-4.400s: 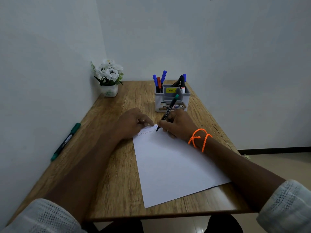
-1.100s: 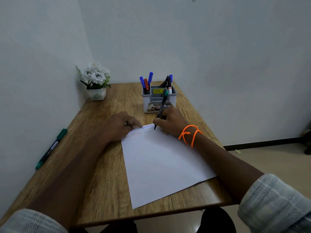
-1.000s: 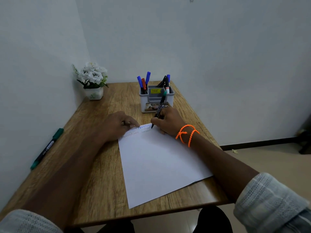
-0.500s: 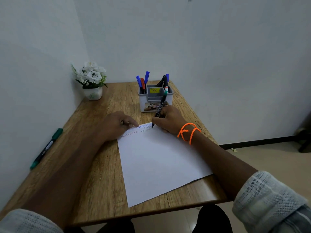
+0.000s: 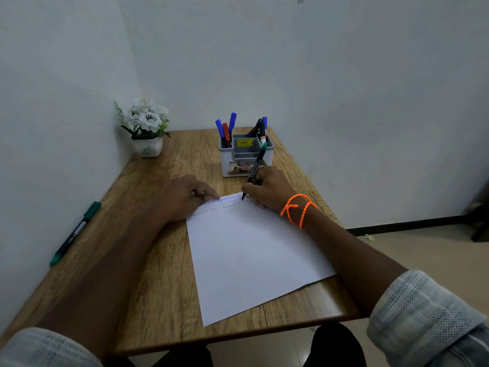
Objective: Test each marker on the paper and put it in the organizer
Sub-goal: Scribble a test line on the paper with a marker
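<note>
Since the earlier frame the zigzag row at the paper's (image 5: 248, 250) top edge has lengthened rightward.
Right hand (image 5: 270, 188) grips a green-capped marker (image 5: 254, 170), tip on paper; left hand (image 5: 182, 197) lies flat, holding nothing. The organizer (image 5: 244, 157) holds blue, red and black markers; its yellow tag is unreadable.

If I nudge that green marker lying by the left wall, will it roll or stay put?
The green marker looks like a slim round barrel lying flat on the wooden table, so it would probably roll sideways. It looks light and stiff. Beside the wall, it likely cannot roll far left.
</note>
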